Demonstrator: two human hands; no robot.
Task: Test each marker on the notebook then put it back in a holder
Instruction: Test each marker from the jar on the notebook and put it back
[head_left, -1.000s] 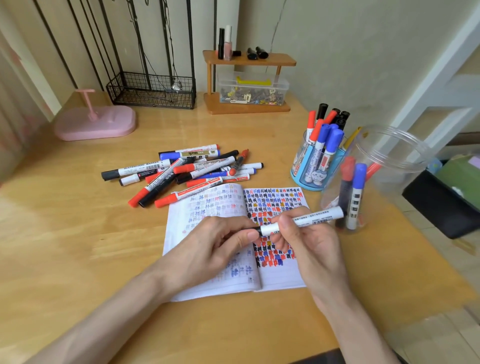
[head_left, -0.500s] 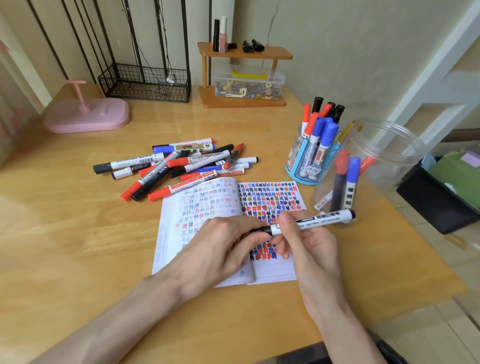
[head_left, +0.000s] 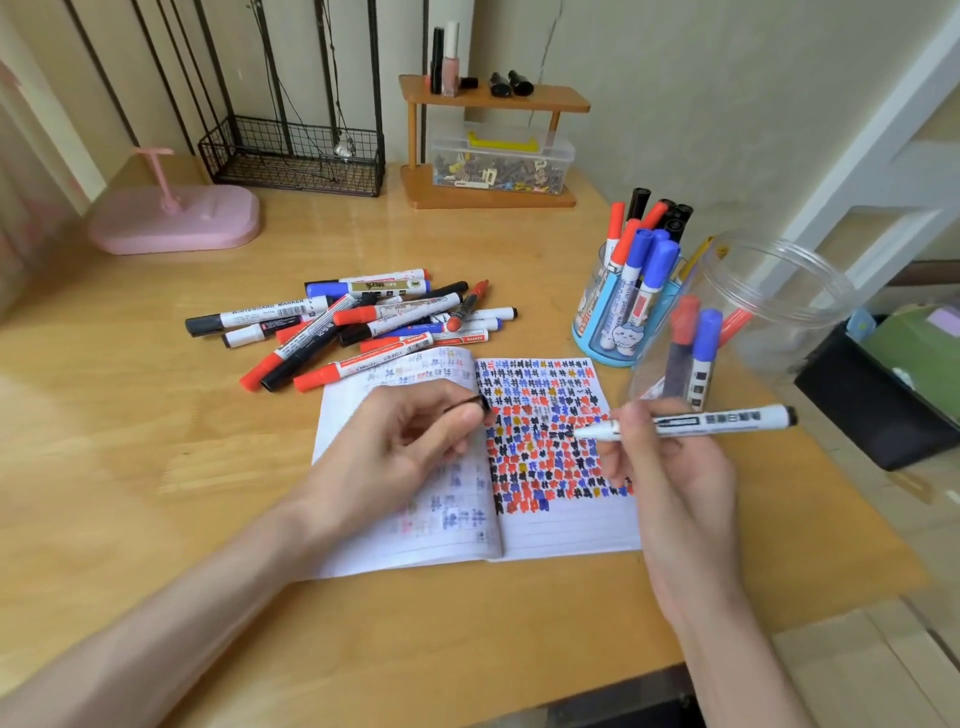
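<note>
Pale wooden desk (head_left: 130, 467) with a glossy grain, plain wall behind. Upper left of the frame: smooth pink stand (head_left: 176, 218) with a thin post, and next to it a black wire basket (head_left: 296, 156). Top centre: small two-tier wooden shelf (head_left: 493, 98), with a clear box (head_left: 498, 161) of small bits on its lower board.

Notebook (head_left: 566, 530) lies open and flat at centre frame, lined paper. Right page is densely covered with rows of small black, blue and red scribbles; its bottom lines are bare. Left page shows fainter marks.

Left hand (head_left: 405, 452) is over the left page, fingers curled, thumb and forefinger pinching a small black cap (head_left: 470, 402), which is blurred. Right hand (head_left: 670, 467), right of centre, grips a marker (head_left: 691, 422). It has a round white barrel with dark print; the black butt end points right and the bare tip points left over the right page. Cannot tell whether the tip touches the paper.

Above the notebook, left of centre: loose pile of markers (head_left: 363, 322), criss-crossed, white barrels with red, blue and black caps. The nearest one lies along the notebook's top edge.

Right of the notebook: blue cup (head_left: 589, 322) packed with upright capped markers. Just beside it, toward the frame's right, a wide-mouthed clear jar (head_left: 779, 291) of plastic with a threaded rim, holding a few leaning markers.
</note>
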